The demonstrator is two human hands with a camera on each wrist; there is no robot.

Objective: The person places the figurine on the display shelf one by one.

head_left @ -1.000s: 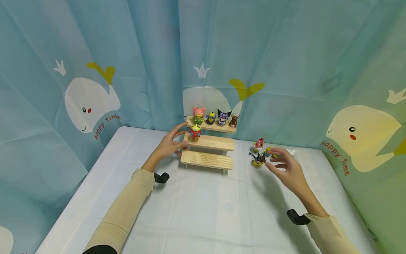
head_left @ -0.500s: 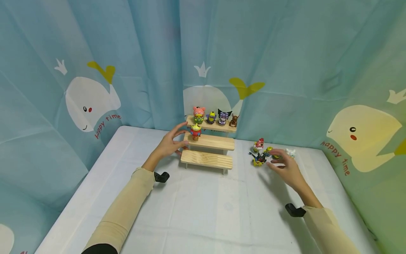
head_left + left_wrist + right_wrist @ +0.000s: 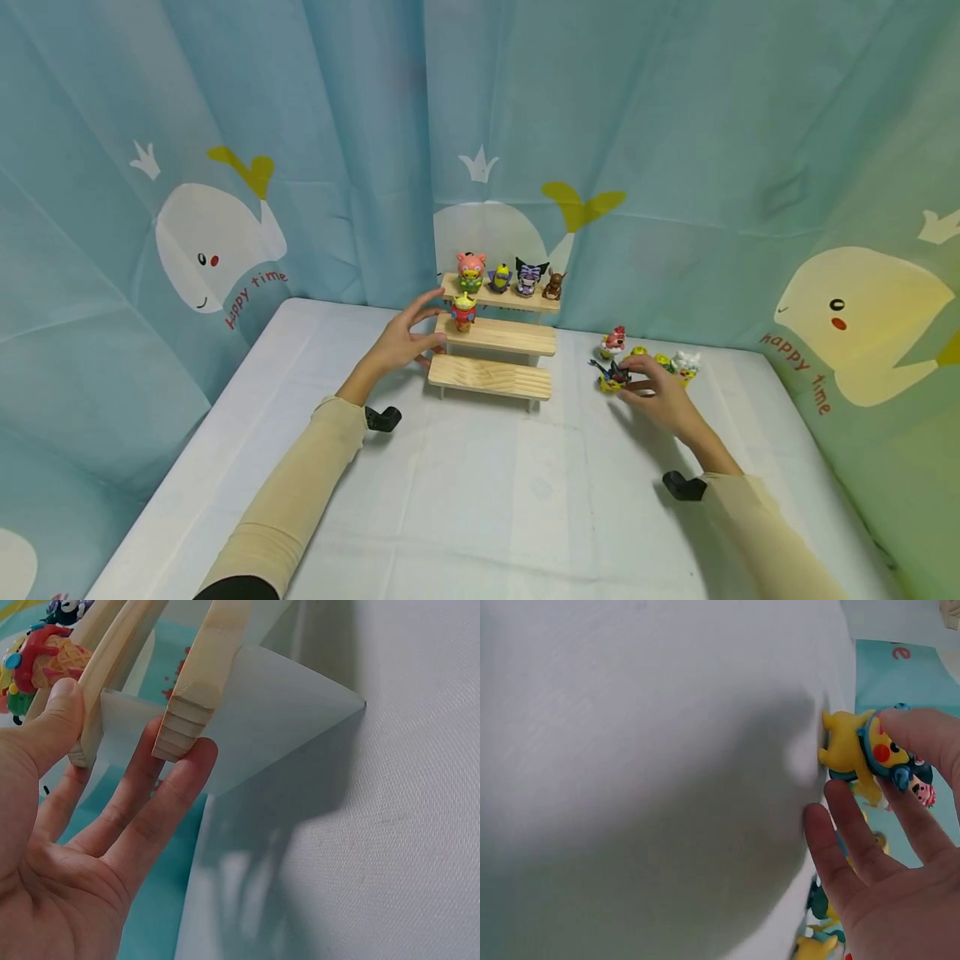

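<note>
- Right hand [image 3: 658, 398]: thumb and index finger pinch the yellow figure [image 3: 845, 739] by its dark-blue hooded head; the remaining fingers extend, spread, beside it.
- Yellow figure: located on the right side of the table [image 3: 487, 500], right of the wooden stand [image 3: 491, 377]; long axis near vertical, head up, feet down, face towards the right wrist camera. Whether its feet touch the table cannot be told.
- Left hand [image 3: 400, 342]: digits spread, holding the stand's left end; thumb on the middle step, a fingertip touching the bottom step.
</note>
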